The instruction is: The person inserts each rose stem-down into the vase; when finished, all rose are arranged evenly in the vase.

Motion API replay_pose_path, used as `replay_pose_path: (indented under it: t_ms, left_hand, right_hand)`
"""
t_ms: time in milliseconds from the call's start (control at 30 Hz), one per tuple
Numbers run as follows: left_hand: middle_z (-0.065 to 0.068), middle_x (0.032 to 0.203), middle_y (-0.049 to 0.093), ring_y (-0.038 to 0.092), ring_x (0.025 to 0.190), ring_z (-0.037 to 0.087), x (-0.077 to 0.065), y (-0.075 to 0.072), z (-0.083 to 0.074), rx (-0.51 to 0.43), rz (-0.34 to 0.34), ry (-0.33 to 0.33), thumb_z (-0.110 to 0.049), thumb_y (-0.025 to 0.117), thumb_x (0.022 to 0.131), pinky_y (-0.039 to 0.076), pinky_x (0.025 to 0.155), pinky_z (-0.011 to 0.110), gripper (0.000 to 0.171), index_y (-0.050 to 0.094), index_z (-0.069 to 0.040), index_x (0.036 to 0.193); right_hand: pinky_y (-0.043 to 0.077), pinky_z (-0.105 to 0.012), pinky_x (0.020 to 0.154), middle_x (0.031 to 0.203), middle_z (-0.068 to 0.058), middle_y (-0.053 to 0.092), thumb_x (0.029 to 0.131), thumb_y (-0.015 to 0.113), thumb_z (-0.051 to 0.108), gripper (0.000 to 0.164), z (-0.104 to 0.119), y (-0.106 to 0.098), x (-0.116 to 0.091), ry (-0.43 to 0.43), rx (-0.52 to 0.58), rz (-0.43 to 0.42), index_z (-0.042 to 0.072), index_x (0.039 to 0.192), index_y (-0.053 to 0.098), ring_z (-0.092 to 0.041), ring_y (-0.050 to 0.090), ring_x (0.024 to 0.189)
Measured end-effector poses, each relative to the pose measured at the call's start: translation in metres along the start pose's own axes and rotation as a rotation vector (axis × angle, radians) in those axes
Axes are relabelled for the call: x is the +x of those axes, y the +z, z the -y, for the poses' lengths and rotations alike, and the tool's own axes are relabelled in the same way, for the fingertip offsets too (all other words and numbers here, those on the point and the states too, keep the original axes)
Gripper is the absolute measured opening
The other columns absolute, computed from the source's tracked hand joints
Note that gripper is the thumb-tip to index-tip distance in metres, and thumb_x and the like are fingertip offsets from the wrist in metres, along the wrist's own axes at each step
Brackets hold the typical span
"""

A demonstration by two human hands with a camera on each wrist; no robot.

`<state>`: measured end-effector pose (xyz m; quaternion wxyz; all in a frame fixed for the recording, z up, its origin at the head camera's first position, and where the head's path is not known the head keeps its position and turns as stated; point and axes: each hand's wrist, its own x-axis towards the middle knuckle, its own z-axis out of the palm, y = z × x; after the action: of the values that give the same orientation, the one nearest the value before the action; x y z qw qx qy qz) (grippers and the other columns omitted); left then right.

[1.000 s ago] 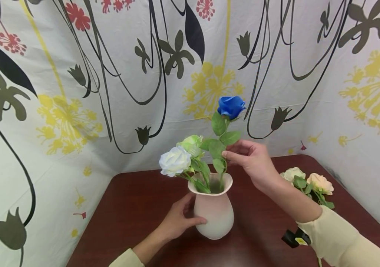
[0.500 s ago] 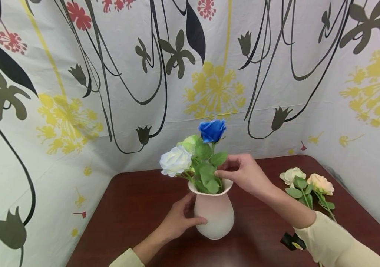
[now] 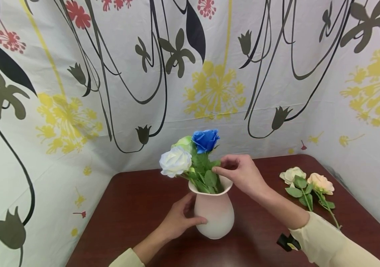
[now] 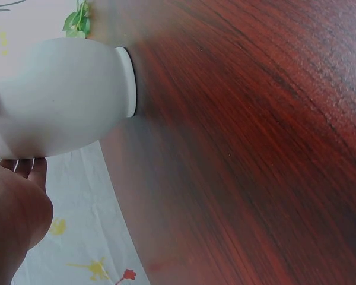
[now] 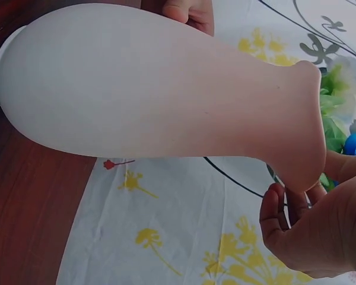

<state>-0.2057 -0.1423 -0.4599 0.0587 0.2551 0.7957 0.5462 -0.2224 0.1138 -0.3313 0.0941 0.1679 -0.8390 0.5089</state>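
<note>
A pale pinkish-white vase (image 3: 214, 217) with a flared rim stands upright on the table. My left hand (image 3: 178, 218) grips its left side, thumb across the front and fingers behind; the left wrist view shows the same hand (image 4: 18, 202) at its body. In the mouth of the vase are a white rose (image 3: 175, 161), a pale green rose (image 3: 184, 142) and a blue rose (image 3: 205, 140), their stem ends hidden inside. My right hand (image 3: 243, 174) pinches the blue rose by its leafy stem at the rim. In the right wrist view that hand (image 5: 320, 225) overlaps the rim.
On the right of the dark red table (image 3: 136, 207) lie a cream rose (image 3: 292, 175) and a peach rose (image 3: 320, 183) with leafy stems. A small black object (image 3: 288, 242) shows beside the right sleeve. Patterned white cloth (image 3: 126, 111) hangs behind.
My right hand has lowered the blue rose into the vase and leftward, so its bloom now sits beside the green one. The left hand keeps its place on the vase.
</note>
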Motion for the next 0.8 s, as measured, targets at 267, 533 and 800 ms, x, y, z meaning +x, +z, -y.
replay_pose_path:
  t_ms: [267, 533, 800]
  left_hand:
    - [-0.01, 0.152, 0.058, 0.061, 0.131, 0.015, 0.0007, -0.0004, 0.0012, 0.002, 0.003, -0.002, -0.036, 0.087, 0.091, 0.052, 0.106, 0.034, 0.081, 0.043, -0.041, 0.159]
    - [-0.011, 0.153, 0.057, 0.06, 0.133, 0.015, 0.0013, -0.0001, 0.0026, 0.008, -0.002, -0.004, -0.036, 0.087, 0.091, 0.051, 0.107, 0.035, 0.082, 0.042, -0.042, 0.16]
    - [-0.01, 0.153, 0.057, 0.061, 0.133, 0.016, 0.0007, 0.0003, 0.0019, 0.007, -0.007, -0.003, -0.037, 0.088, 0.091, 0.051, 0.106, 0.036, 0.084, 0.042, -0.04, 0.161]
  right_hand:
    - [0.057, -0.035, 0.074, 0.084, 0.002, 0.076, 0.092, 0.085, 0.012, 0.005, -0.0014, 0.0063, 0.0042, -0.07, -0.023, -0.008, 0.011, 0.096, 0.082, -0.016, 0.071, 0.079]
    - [0.058, -0.038, 0.078, 0.085, 0.003, 0.075, 0.091, 0.085, 0.011, 0.008, -0.0052, 0.006, 0.0025, -0.081, -0.055, -0.002, 0.012, 0.099, 0.082, -0.015, 0.07, 0.081]
    - [0.058, -0.04, 0.083, 0.096, -0.001, 0.077, 0.092, 0.086, 0.02, 0.023, -0.0074, -0.0011, -0.0027, -0.021, 0.006, 0.013, 0.01, 0.112, 0.08, -0.017, 0.072, 0.089]
